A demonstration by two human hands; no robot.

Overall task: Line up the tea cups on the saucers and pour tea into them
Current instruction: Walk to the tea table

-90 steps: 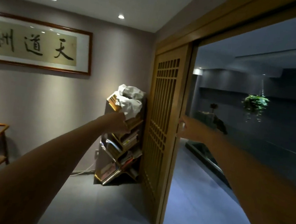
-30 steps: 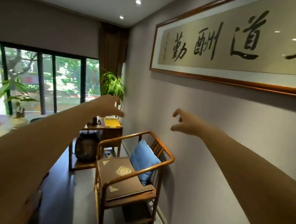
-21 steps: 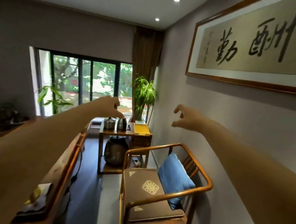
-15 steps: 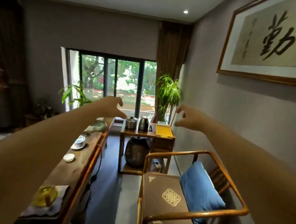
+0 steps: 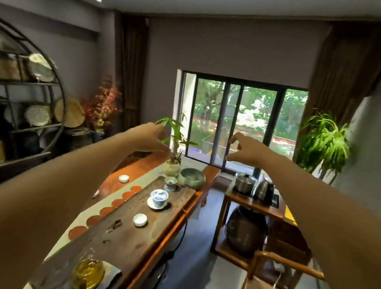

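both arms stretched out forward at chest height, over the room, neither touching anything. left hand [image 5: 149, 137] is above the far end of the desk [image 5: 128, 239], fingers loosely curled, holding nothing. right hand [image 5: 243, 150] is in front of the window [image 5: 241, 121], thumb and forefinger apart in a loose c, also holding nothing.

long wooden desk runs from bottom left toward the window. pale runner [image 5: 118, 195] along its left side carries a row of round red-brown saucers [image 5: 117, 203], all bare. dark wooden tea tray [image 5: 129, 222] lies on the desk just right of the runner.

round shelf unit [image 5: 20, 103] with plates on the left wall. side table [image 5: 255, 207] right of the desk holds a steel pot [image 5: 244, 181] and a kettle [image 5: 265, 191], dark jar [image 5: 245, 230] on its lower shelf. wooden chair [image 5: 282, 286] bottom right. tall potted plant [image 5: 323, 144] by the curtain.

on the desk's far end: green bowl [image 5: 192, 177], small plant in a pale pot [image 5: 173, 166]. glass pitcher [image 5: 88, 275] of amber tea sits on a grey cloth at the near end.

on the tray: blue-white lidded gaiwan [image 5: 158, 197] on its own saucer, a smaller blue-white cup [image 5: 171, 182] beyond it, one white tea cup [image 5: 140, 219] nearer. second white tea cup [image 5: 123, 178] stands on the bare desk left of the runner.
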